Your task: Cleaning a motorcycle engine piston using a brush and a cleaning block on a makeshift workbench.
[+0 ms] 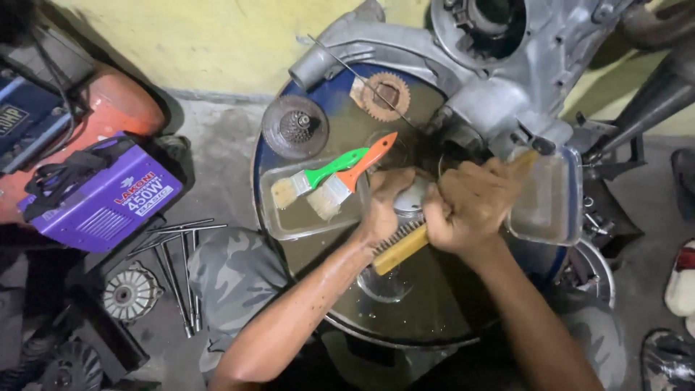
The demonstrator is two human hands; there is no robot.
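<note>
My right hand [469,206] grips a wooden-handled wire brush [400,245], its bristles against a small round metal part [410,200]. My left hand [385,203] holds that part steady on top of a blue drum [340,94]. Both hands touch each other over the middle of the drum lid. The part is mostly hidden under my fingers.
A clear tray [284,223] holds a green-handled paintbrush [316,176] and an orange-handled one [349,177]. Another clear container [552,199] sits right. A clutch part [295,126], a toothed gear [386,95] and a large engine casing [499,65] lie behind. A purple welding machine [101,194] and metal rods [177,271] are on the floor.
</note>
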